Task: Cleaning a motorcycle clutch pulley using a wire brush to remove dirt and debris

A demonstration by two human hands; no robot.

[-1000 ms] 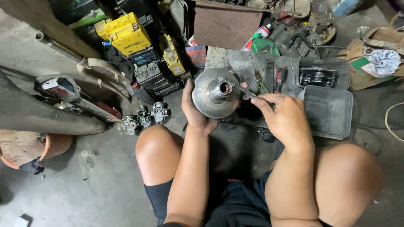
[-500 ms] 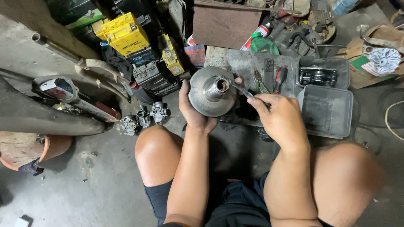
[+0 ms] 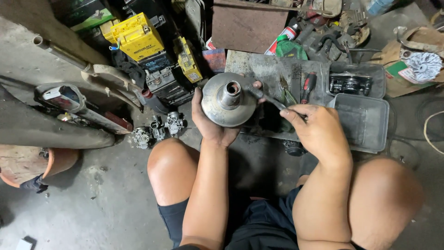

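My left hand [image 3: 209, 126] grips a round grey metal pulley disc [image 3: 227, 99] from below and behind, with its central hollow hub facing up at me. My right hand [image 3: 319, 129] pinches a thin dark tool [image 3: 266, 97] whose tip reaches towards the hub of the disc. Both hands are held above my bare knees, over a dirty concrete floor. The far side of the disc hides my left fingers, apart from the fingertips at its right rim.
A grey metal tray [image 3: 363, 118] lies right of my right hand, with a dark mechanical part [image 3: 349, 84] behind it. Screwdrivers [image 3: 307, 87] lie on a greasy mat. Yellow batteries [image 3: 134, 34], small carburettors [image 3: 157, 128] and a scooter panel [image 3: 78, 106] crowd the left.
The disc has tilted a little, so its hub faces more upward. My right hand has shifted slightly right and down, with the tool still at the hub.
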